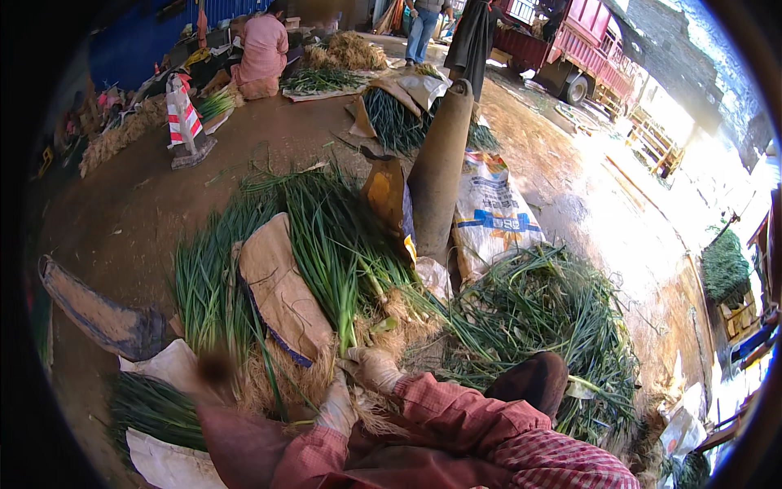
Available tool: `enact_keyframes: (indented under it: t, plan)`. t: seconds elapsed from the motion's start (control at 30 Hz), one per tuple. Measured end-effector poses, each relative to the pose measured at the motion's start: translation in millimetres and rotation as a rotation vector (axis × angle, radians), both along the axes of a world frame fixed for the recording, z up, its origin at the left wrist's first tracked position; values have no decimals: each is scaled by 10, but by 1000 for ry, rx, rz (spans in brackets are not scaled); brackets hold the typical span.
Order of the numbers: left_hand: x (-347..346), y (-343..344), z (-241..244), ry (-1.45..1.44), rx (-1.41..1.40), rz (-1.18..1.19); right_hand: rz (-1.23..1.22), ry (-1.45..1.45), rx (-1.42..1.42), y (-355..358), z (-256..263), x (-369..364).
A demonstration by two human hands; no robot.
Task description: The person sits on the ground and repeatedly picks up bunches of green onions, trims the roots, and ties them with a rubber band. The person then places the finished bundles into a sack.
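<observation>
My left hand [337,403], in a pale glove, grips the lower end of a green onion [347,327] near its roots. At the same stalk, my right hand [374,368] is closed too, also gloved; its fingertips are partly hidden. Long green leaves point away from me, and fibrous roots [376,414] hang below the hands. Just beyond lies a heap of green onions [321,244], roots towards me. A brown sheet of sacking [284,284] covers part of the bundle to the left. To my right spreads a loose pile of green leaves [550,305].
A tapered post [441,177] stands ahead, beside a printed woven sack [495,214]. A striped traffic cone [182,122] is farther left. Wrapped onions [159,406] lie at near left. A seated person [263,52], standing people and a red truck [571,49] are beyond.
</observation>
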State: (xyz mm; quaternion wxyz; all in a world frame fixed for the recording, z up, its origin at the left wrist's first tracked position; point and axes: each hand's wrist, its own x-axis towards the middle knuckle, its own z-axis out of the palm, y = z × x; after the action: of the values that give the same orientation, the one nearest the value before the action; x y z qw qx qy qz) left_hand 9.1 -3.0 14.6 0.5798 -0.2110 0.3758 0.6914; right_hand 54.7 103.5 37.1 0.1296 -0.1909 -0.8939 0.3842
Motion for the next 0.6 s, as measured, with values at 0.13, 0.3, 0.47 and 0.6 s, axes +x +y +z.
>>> enact_keyframes:
  t: [0.13, 0.3, 0.47, 0.6]
  plan:
    - [-87, -24, 104, 68, 48, 76, 179, 233, -519, -5, 253, 31]
    - [-27, -37, 249, 125, 115, 10, -264, 142, -875, 541, 288, -78]
    - [-5, -5, 213, 240, 108, 62, 82, 48, -1897, 531, -384, -327]
    - [-86, -59, 91, 377, -70, 102, -68, -90, -1880, 240, -865, -394]
